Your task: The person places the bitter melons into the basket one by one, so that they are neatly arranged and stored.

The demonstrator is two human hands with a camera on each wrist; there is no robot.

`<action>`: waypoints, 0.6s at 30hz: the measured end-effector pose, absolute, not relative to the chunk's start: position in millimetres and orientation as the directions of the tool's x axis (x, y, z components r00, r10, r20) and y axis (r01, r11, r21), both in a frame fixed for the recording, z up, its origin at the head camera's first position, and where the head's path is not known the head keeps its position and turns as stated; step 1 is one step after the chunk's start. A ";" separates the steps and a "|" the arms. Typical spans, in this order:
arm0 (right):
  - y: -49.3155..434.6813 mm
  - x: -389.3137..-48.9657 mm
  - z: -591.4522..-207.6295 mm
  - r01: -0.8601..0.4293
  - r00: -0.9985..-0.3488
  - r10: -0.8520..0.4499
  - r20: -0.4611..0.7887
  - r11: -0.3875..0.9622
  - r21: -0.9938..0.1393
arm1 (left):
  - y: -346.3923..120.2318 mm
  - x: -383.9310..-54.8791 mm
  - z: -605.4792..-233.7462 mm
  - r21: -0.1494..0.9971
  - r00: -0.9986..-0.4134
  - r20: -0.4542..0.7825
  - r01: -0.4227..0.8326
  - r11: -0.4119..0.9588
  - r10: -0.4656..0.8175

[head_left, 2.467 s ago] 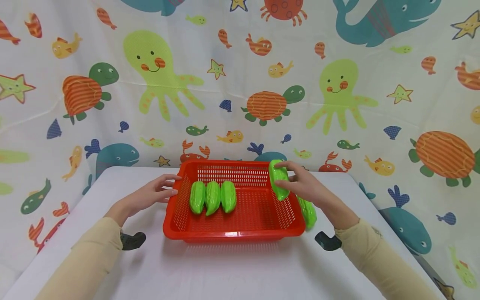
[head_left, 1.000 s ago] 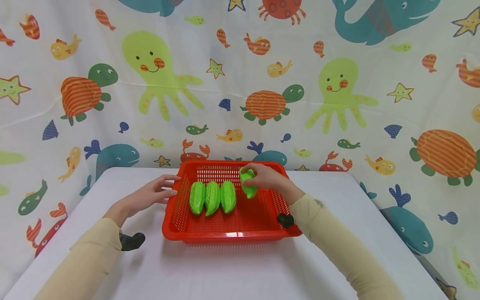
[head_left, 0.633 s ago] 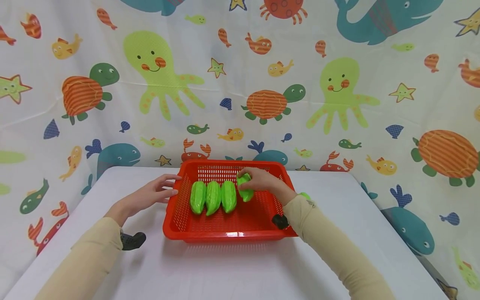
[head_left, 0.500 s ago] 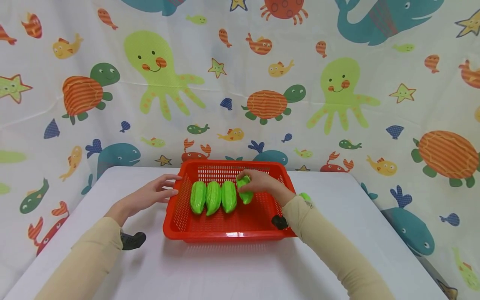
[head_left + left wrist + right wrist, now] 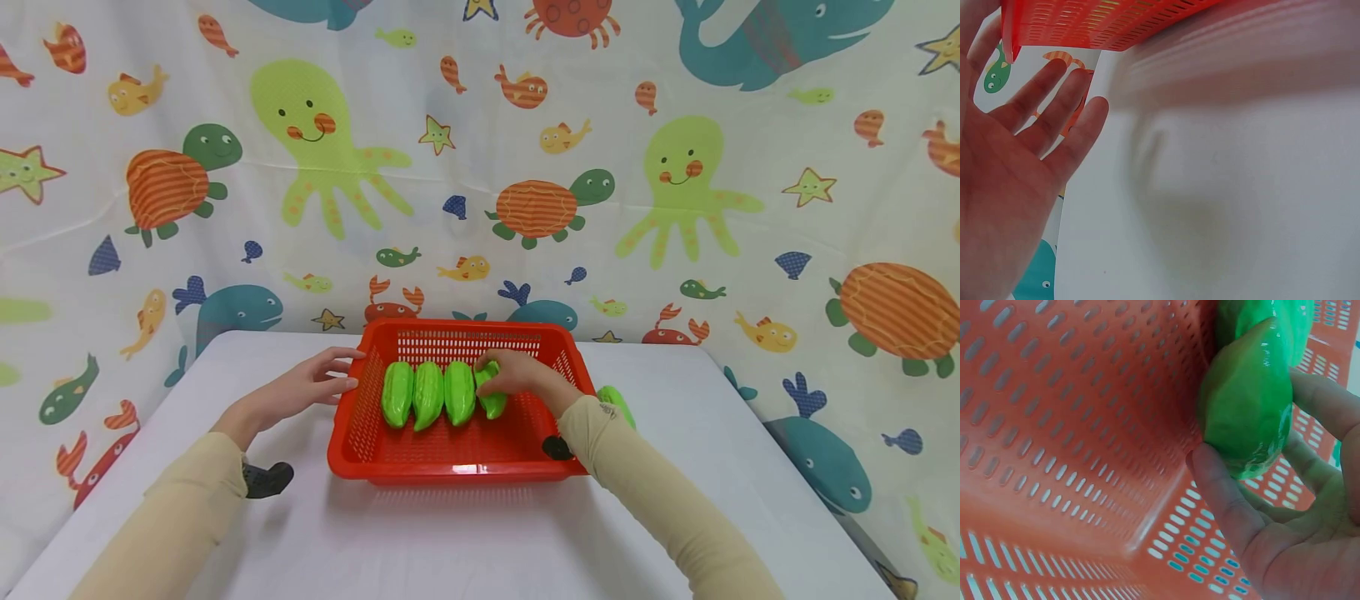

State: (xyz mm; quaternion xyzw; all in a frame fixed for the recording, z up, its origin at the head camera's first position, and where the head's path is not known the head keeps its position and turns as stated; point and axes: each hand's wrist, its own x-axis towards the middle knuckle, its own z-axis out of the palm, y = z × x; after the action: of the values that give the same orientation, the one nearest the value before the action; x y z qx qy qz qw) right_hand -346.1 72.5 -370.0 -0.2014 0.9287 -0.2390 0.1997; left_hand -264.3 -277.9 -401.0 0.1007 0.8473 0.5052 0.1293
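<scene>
My right hand [image 5: 523, 377] pinches a bright green, ridged bitter gourd [image 5: 492, 404] inside a red perforated plastic basket [image 5: 465, 470]. In the right wrist view thumb and fingers lie on opposite sides of that gourd [image 5: 1247, 406], which is low over the basket floor; whether it rests there I cannot tell. To its left, 3 like gourds stand in a row: one at the left [image 5: 397, 396], a middle one [image 5: 428, 396] and a right one [image 5: 459, 393]. My left hand [image 5: 296, 390] has its fingers loosely spread, the tips at the basket's left rim.
Another green gourd [image 5: 617, 403] lies on the white table [image 5: 465, 542] just right of the basket, partly hidden by my right sleeve [image 5: 645, 467]. Behind the table hangs a curtain [image 5: 450, 292] printed with sea animals. Each wrist carries a small black device [image 5: 267, 480].
My right hand has carried a gourd from over the basket's right side leftward and down, beside the row. The gourd outside shows again past the sleeve. My left hand stays at the rim.
</scene>
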 end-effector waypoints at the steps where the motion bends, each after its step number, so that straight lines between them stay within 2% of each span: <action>1: 72.5 -346.2 -370.5 -0.279 -0.837 -0.471 -0.278 0.805 -0.523 | -277.9 -264.3 -401.1 0.881 -0.947 -0.118 0.039 0.471 0.300; 18: 70.5 -344.8 -375.1 -0.337 -0.805 -0.515 -0.295 0.806 -0.487 | -278.3 -263.9 -401.8 0.880 -0.945 -0.116 0.044 0.472 0.305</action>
State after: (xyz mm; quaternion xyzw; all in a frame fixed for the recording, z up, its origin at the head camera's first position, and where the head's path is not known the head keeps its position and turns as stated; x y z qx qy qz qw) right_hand -344.8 70.5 -375.1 -0.2298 0.9264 -0.2107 0.2113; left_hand -263.9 -278.3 -401.8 0.1030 0.8481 0.5033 0.1295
